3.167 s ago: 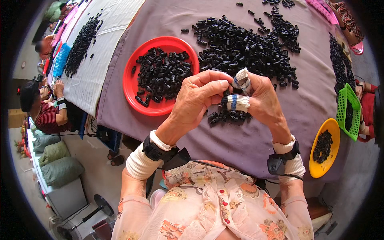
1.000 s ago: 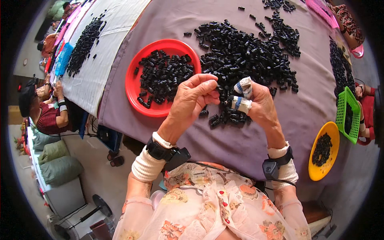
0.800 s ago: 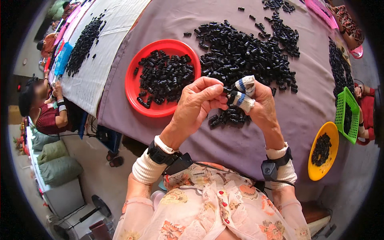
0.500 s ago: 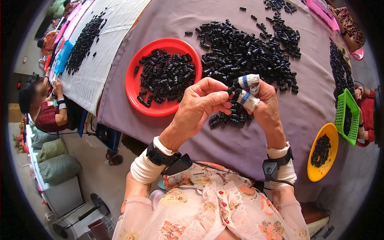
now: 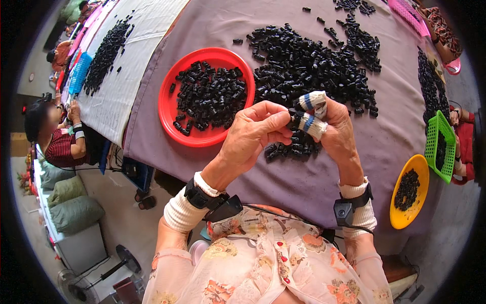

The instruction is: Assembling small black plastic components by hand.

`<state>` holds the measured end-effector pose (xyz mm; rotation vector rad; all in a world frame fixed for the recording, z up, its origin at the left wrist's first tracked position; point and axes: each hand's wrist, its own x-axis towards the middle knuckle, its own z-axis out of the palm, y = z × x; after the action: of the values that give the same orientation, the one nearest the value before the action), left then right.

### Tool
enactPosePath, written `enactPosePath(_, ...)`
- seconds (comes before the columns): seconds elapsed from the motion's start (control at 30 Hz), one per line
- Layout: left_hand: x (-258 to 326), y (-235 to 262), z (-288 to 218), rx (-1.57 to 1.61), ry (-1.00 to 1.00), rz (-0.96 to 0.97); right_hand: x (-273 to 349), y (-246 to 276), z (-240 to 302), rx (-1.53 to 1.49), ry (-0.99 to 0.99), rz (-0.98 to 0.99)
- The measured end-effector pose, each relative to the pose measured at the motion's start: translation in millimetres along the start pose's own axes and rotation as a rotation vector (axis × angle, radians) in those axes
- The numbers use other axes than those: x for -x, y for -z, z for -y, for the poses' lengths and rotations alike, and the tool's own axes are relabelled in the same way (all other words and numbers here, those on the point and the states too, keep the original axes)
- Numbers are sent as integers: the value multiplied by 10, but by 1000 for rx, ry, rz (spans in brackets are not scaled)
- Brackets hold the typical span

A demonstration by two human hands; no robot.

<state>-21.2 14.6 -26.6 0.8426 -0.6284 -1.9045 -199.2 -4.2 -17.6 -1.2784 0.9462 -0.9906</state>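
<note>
Over the purple cloth, my left hand (image 5: 250, 136) pinches a small black cylindrical piece (image 5: 293, 116) between thumb and fingers. Facing it, my right hand (image 5: 340, 136) closes on the same piece with thumb and forefinger, which wear white knitted finger covers (image 5: 313, 125) with blue stripes. The fingertips hide most of the piece. Just beyond my hands spreads a large pile of similar black pieces (image 5: 309, 63), some lying under my fingers. To the left of my left hand is a round red tray (image 5: 166, 117) holding many more of them.
A yellow plate (image 5: 396, 215) with small black bits sits at the right edge, beside a green basket (image 5: 432, 147). Across a white-covered table (image 5: 136, 55) at left, a person in a striped top (image 5: 63, 149) sits near a blue basket (image 5: 80, 73). A fan (image 5: 126, 258) stands lower left.
Both hands stay almost in place around the black piece. My fingertips have shifted slightly. At left, the seated person's head has turned a little.
</note>
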Motion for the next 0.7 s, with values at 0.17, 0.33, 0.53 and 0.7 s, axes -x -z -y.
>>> enactPosePath(0.17,-14,13,-10,22,-57,69,-43,-22,26,57,-12,-20)
enactPosePath(0.33,-56,-24,-59,117,-42,66,-25,-32,9,72,92,-16)
enactPosePath(0.53,-69,5,-15,98,-68,22,-30,-80,-6,209,152,-13)
enactPosePath(0.7,-59,40,-63,129,-71,70,-44,-63,-15,213,123,4)
